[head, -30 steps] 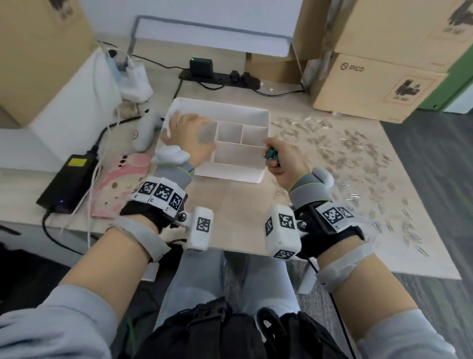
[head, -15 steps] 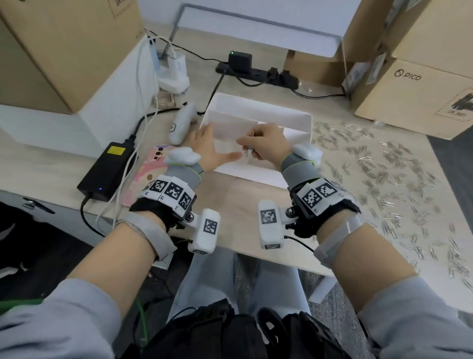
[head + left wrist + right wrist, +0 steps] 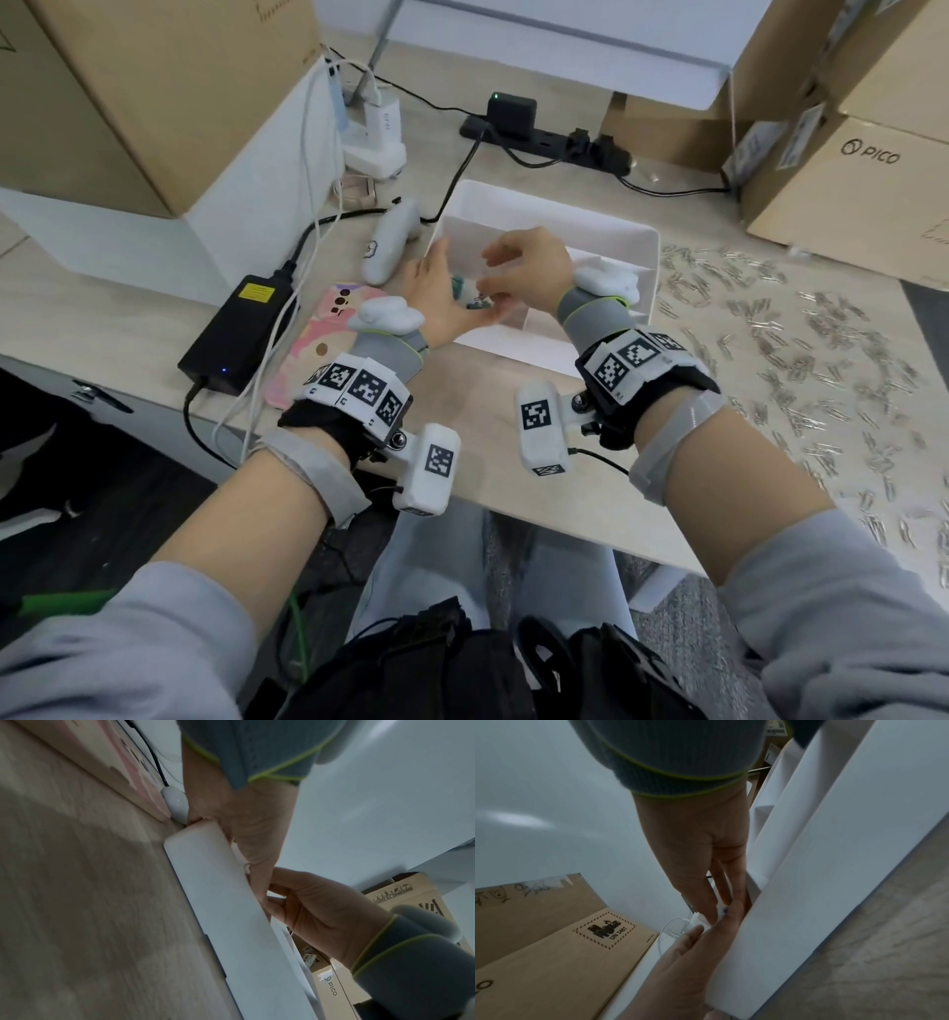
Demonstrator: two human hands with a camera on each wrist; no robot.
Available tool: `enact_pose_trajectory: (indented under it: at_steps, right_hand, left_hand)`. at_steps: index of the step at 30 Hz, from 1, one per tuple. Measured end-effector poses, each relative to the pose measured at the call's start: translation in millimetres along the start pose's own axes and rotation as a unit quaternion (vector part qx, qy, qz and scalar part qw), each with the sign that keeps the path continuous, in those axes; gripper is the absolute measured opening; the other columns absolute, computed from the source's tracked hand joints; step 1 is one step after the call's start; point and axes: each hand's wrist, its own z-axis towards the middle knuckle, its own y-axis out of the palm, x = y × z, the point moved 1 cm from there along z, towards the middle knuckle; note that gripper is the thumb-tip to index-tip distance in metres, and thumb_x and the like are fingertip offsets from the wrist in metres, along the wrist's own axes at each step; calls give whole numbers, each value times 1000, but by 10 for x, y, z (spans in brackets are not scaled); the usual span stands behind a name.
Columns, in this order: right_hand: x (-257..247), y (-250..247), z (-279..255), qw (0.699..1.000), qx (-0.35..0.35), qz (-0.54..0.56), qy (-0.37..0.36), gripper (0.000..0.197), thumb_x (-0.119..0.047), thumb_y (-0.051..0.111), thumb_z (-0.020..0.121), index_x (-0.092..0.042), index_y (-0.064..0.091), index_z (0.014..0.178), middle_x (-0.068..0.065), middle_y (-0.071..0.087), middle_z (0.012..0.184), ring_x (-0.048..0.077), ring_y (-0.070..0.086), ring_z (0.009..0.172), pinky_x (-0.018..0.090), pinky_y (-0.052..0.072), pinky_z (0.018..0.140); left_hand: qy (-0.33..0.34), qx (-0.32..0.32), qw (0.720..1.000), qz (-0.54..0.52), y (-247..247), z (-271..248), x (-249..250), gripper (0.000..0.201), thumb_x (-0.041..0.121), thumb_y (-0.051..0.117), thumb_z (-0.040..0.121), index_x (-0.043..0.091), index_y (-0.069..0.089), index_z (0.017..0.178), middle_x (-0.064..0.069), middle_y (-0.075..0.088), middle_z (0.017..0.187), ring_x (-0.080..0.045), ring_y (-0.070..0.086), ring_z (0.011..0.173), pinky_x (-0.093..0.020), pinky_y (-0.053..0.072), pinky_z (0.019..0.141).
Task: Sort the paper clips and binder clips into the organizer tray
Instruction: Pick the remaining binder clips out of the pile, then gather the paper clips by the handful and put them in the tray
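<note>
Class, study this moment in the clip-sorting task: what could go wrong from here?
1. Teal binder clips lie loose in the flat left hand over the organizer tray; a tilt could spill them into the wrong compartment.
2. Paper clips are scattered to the desk edge; a sleeve could sweep some off.

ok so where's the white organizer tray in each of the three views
Head: the organizer tray sits centre, just above the middle, on the desk, with both hands over its near left part.
Left wrist: its near wall runs as a white band from the centre down to the lower right.
Right wrist: its wall and dividers fill the right side, top to bottom.
Shared landmark: the PICO cardboard box, seen in the head and left wrist views only.
</note>
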Motion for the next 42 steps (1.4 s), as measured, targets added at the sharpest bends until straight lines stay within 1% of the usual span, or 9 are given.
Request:
enact_pose_trajectory:
  at_steps: [5, 9, 14, 17, 24, 31, 34, 37, 42]
  right_hand:
    - [30, -110, -156, 994, 16, 105, 9, 32, -5, 70, 78, -3, 64, 110, 7, 64, 106, 22, 69, 78, 31, 60, 67]
    - [151, -211, -303, 987, 60, 147, -15, 19, -3, 67, 81, -1, 66, 100, 7, 66, 93, 18, 67, 65, 22, 58, 57]
    - [395, -368, -551, 974, 114, 195, 1, 14, 0, 63, 81, 2, 66, 95, 3, 62, 73, 3, 61, 42, 20, 53, 47]
    - [545, -456, -710, 970, 127, 207, 18, 11, 1, 62, 80, -2, 66, 90, 7, 63, 71, 4, 58, 39, 19, 50, 44]
    - [1051, -825, -1257, 953, 186, 232, 63, 12, 2, 60, 81, -1, 66, 91, 6, 64, 68, 5, 57, 39, 19, 49, 44]
    - [1541, -1083, -1724, 934, 240, 241, 109, 5, -2, 63, 83, -7, 65, 84, 6, 65, 71, 5, 60, 46, 20, 53, 52]
    - [1796, -1164, -1861, 923, 266, 237, 145, 15, 0, 62, 82, -13, 63, 76, 5, 63, 70, 11, 60, 55, 22, 55, 59]
    - [2038, -1241, -1986, 923, 276, 186, 193, 13, -6, 66, 76, -18, 67, 77, 1, 65, 72, 19, 60, 67, 35, 56, 74]
    - [2309, -1341, -2163, 912, 284, 113, 275, 48, -12, 69, 73, -15, 61, 120, 1, 61, 117, 19, 58, 92, 30, 48, 81]
  left_hand:
    - [17, 17, 1000, 9, 18, -29, -55, 96, 47, 74, 69, 13, 22, 142, -7, 35, 146, -23, 18, 139, -35, 23, 110]
    - [24, 25, 998, 46, 46, -45, -59, 91, 49, 70, 71, 18, 23, 142, -5, 30, 150, -23, 4, 144, -41, 16, 115]
    - [81, 30, 992, 87, 114, -118, 124, 75, 43, 68, 75, 22, 32, 137, 0, 35, 147, -26, 1, 144, -43, 11, 113]
    - [103, 32, 991, 75, 194, -165, 261, 64, 38, 66, 77, 23, 38, 133, 1, 36, 145, -25, 2, 144, -48, 9, 115]
    - [222, -53, 973, 20, 619, -400, 766, 56, 30, 67, 76, 15, 49, 127, -8, 42, 141, -30, 12, 141, -37, 19, 113]
    - [242, -157, 957, -27, 987, -690, 1202, 47, 14, 64, 83, 13, 51, 128, -16, 49, 135, -29, 47, 123, -29, 36, 100]
    - [226, -204, 952, -37, 1171, -757, 1251, 54, 15, 67, 81, 14, 47, 131, -10, 44, 141, -25, 43, 129, -35, 38, 107]
    - [205, -246, 946, 54, 1348, -790, 1240, 73, 27, 72, 77, 20, 33, 140, -8, 32, 148, -23, 40, 131, -30, 33, 105]
    - [176, -308, 910, 217, 1615, -733, 1128, 124, 60, 76, 56, 18, 4, 147, -16, 7, 154, -31, 3, 144, -49, 14, 117]
